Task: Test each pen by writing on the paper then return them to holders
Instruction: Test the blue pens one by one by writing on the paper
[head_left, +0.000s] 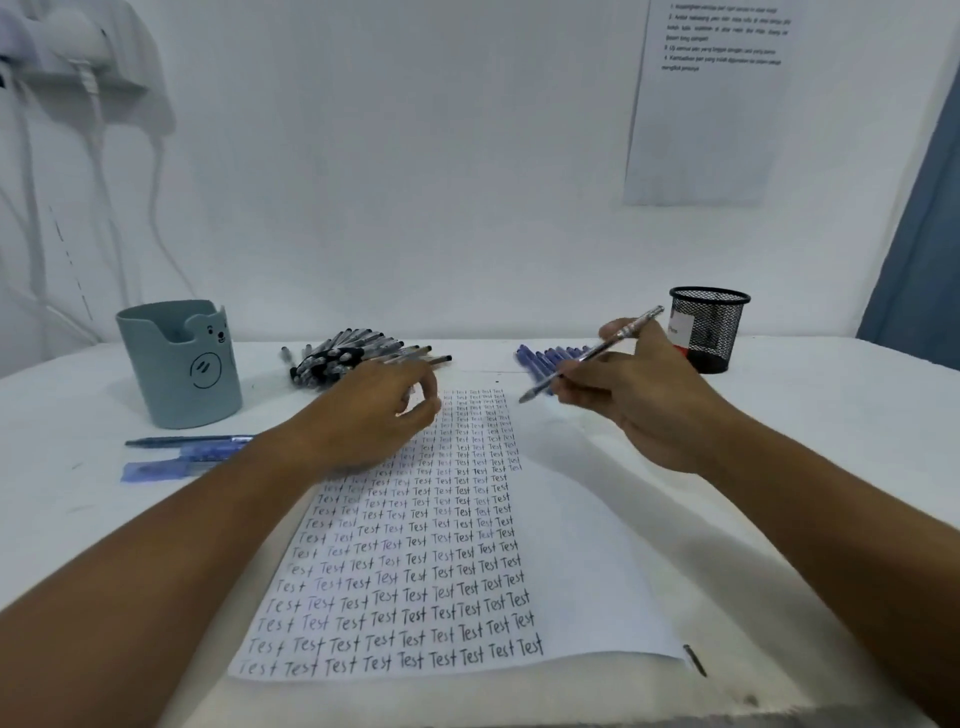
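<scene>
Right hand (641, 395) fingers pinch one pen (592, 354); left hand (376, 410) hovers loosely curled over one paper (571, 545); two holders: teal cup (179, 374), mesh cup (709, 327).

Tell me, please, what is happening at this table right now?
A person's right hand holds a silver pen above the white paper filled with rows of "Test". The left hand rests on the paper's top. Black pens and blue pens lie loose; both holders look empty.
</scene>
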